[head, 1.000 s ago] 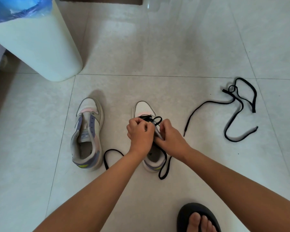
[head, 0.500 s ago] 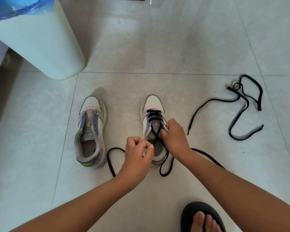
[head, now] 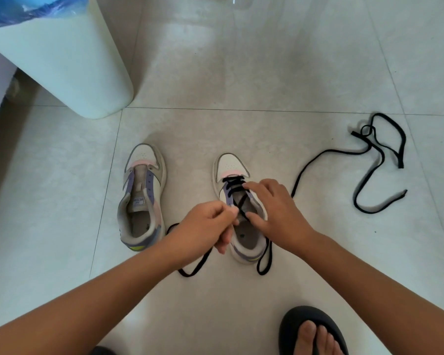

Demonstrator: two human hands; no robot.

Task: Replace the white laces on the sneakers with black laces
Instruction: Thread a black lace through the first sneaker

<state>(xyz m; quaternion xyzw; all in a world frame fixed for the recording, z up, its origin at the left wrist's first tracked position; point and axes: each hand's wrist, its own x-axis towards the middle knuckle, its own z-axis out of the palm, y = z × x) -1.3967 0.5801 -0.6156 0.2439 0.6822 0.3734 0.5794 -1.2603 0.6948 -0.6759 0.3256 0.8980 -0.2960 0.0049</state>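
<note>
Between the two hands, on the tiled floor (head: 241,73), stands the right-side sneaker (head: 232,165), toe pointing away from the person, so that its eyelet rows face up and are easy to reach. The left hand (head: 205,224) is curled closed and pinches one end of the black lace (head: 232,187) just beside the sneaker's opening, probably to keep this end tight and aimed at the next eyelet. The right hand (head: 274,208) rests over the far side of the sneaker with its fingers (head: 251,185) half bent; the index touches the laced rows and the thumb presses near the crossing of the lace, which seems to hold the shoe steady and stop the finished rows from loosening. About three rows near the toe are already threaded, and below them the lace makes one cross. Its free lengths lie behind both hands, looping on the floor toward the person, so they stay out of the way. Well to the left of the left hand the other sneaker (head: 141,196) waits with no lace at all, and far to the right of the right hand a second black lace (head: 369,175) lies loose, surely kept for it. A pale bin (head: 69,67) stands far ahead on the left, and a dark slipper (head: 292,326) on the person's foot is near the right arm.
</note>
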